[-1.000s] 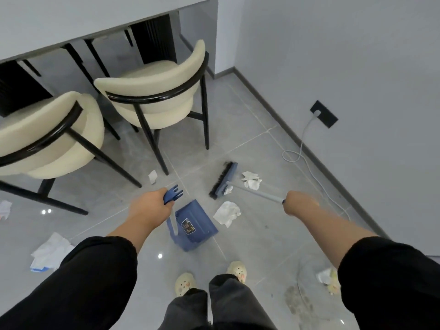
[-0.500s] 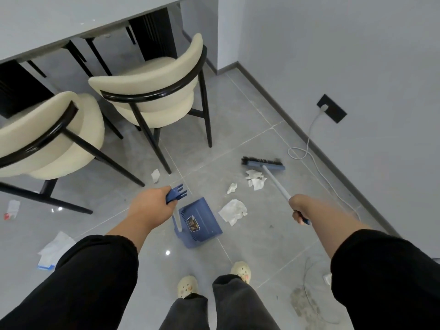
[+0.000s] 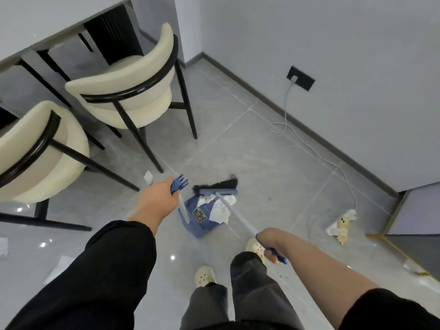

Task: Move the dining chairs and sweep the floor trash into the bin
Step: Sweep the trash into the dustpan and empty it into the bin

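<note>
My left hand (image 3: 159, 197) grips the top of the blue dustpan handle (image 3: 179, 183). The blue dustpan (image 3: 200, 217) stands on the grey floor just ahead of my feet. My right hand (image 3: 268, 244) holds the blue end of the broom's pale pole (image 3: 238, 217). The broom head (image 3: 217, 186), blue with black bristles, sits at the pan's mouth. White crumpled paper (image 3: 222, 207) lies in the pan under the pole. Two cream dining chairs with black frames, one nearer the wall (image 3: 126, 91) and one at the left edge (image 3: 35, 151), stand by the table.
A small paper scrap (image 3: 148, 176) lies by the chair leg. More paper (image 3: 59, 267) lies at the left. A white cable (image 3: 309, 144) runs from a wall socket (image 3: 300, 77) to a power strip with paper (image 3: 341, 226) at the right. The grey table edge (image 3: 47, 32) is at the top left.
The broom has swept toward me, pushing the scattered white paper from the floor into the dustpan. My right hand pulled back along with the pole. My left hand kept hold of the dustpan handle.
</note>
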`<state>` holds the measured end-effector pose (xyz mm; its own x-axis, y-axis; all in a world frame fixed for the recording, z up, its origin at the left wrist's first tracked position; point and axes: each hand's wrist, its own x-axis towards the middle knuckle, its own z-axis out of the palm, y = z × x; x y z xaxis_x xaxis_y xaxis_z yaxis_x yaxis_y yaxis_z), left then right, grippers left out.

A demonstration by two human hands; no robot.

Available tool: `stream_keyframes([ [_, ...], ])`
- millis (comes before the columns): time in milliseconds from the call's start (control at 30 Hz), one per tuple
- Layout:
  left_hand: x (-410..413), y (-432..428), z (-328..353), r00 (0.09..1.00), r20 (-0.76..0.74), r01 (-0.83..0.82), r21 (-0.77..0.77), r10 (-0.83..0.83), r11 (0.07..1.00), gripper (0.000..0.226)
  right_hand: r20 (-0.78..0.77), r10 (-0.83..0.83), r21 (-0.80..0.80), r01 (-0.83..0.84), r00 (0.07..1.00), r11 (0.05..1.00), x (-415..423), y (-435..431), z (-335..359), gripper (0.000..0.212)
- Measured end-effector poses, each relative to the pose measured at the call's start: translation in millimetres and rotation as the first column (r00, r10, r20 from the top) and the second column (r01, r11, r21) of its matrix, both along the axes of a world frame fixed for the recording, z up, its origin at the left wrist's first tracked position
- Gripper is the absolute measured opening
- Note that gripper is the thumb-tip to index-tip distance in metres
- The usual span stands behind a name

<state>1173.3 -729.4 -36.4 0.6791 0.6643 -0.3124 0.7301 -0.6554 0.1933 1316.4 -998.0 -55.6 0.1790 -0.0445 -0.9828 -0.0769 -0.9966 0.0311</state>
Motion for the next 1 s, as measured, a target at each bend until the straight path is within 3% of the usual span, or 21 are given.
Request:
stream_keyframes([
  [133,-11,-8,3,1.000,0.009,0.020,-0.038,-0.020,0.999,0.018,-0.008,-0.158,0.117,0.158,0.987,0.980,-10,-18,32,0.019],
  [200,-12,-11,5,1.000,0.007,0.002,-0.066,-0.002,0.998,0.018,0.031,-0.156,0.131,0.150,0.987,0.980,-3,-26,44,0.010],
  [433,-34,-16,3,0.992,-0.040,-0.126,-0.128,0.122,0.984,0.021,0.142,-0.128,0.027,0.126,0.982,0.992,11,-24,33,0.025],
  [533,-46,-22,-5,0.986,-0.062,-0.158,-0.092,0.153,0.983,0.020,0.062,-0.092,-0.036,0.094,0.994,0.995,-7,-18,23,0.033],
  [767,-42,-37,-9,0.968,-0.030,-0.249,-0.151,0.248,0.957,0.016,-0.145,-0.369,0.054,0.380,0.918,0.923,-25,-33,43,0.023],
  [1000,-48,-44,-3,0.919,0.049,-0.376,-0.187,0.391,0.908,0.020,0.105,-0.086,0.138,0.071,0.991,0.988,-14,-5,69,0.021],
])
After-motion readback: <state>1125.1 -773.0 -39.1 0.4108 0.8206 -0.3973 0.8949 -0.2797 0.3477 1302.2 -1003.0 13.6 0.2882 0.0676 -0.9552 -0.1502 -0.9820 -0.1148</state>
